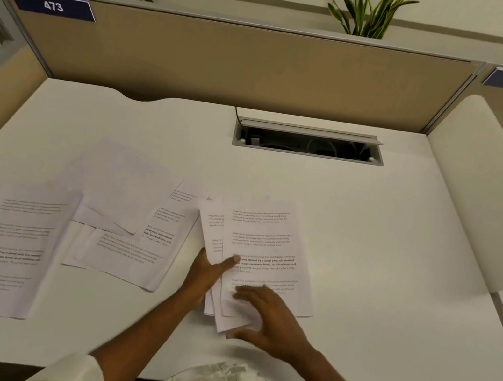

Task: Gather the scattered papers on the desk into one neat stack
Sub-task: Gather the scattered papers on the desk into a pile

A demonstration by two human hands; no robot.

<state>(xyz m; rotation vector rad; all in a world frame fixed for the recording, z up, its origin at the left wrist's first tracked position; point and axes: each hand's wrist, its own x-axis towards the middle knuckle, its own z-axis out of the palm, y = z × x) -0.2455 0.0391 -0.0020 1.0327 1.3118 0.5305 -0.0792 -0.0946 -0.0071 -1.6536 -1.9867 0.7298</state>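
A small fanned stack of printed papers lies in the middle of the white desk. My left hand grips the stack's left edge, thumb on top. My right hand rests flat on the stack's near corner, fingers spread. To the left, several loose sheets overlap in a pile. Further left, more printed sheets lie near the desk's left edge.
An open cable tray is set into the desk at the back. Tan divider panels close off the back and left side. A white rounded partition stands on the right. Plants rise behind the back panel.
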